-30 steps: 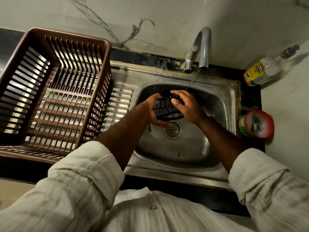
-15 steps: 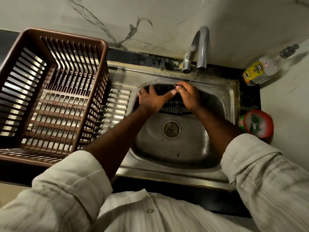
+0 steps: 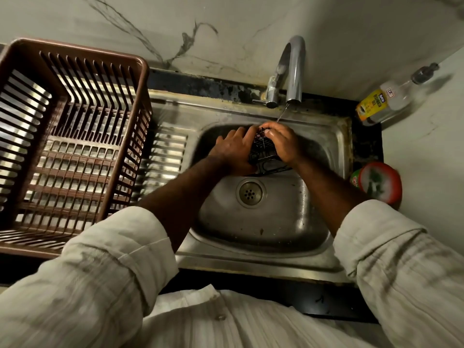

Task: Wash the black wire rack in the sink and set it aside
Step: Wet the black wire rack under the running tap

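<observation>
In front of the sink, sleeves: two pale, rolled-up sleeves, left one (image 3: 113,259) and right one (image 3: 389,247), with a strip of black counter (image 3: 301,301) running along the sink's near edge.
Sink: steel sink (image 3: 251,262), basin looks wet, with some dark specks on the bottom.
Drain: round drain (image 3: 250,192) in the middle of the sink's basin, uncovered, just on the near side of the hands.
Black wire rack: the black wire rack (image 3: 263,156) is held up over the far half of the sink's basin, sandwiched between both hands. Only a small patch of the grid shows, so I can't make out its full shape.
Left hand: left hand (image 3: 233,151) grips the rack's left side, fingers wrapped over the top.
Right hand: right hand (image 3: 283,144) is curled round the rack's right side, fingertips (image 3: 267,131) pinched at its top edge.
Water: a thin stream of water (image 3: 281,116) lands right where the fingertips meet.
Faucet: curved chrome faucet (image 3: 295,69) at the sink's back edge.
Brown basket: big slatted brown basket (image 3: 75,47) sits left of the sink, next to the ribbed drainboard (image 3: 163,159).
Red tub: round red tub (image 3: 379,183) just right of the sink.
Bottle: dish gel bottle (image 3: 384,101) past the sink's far right corner, by the marble wall (image 3: 226,33).
</observation>
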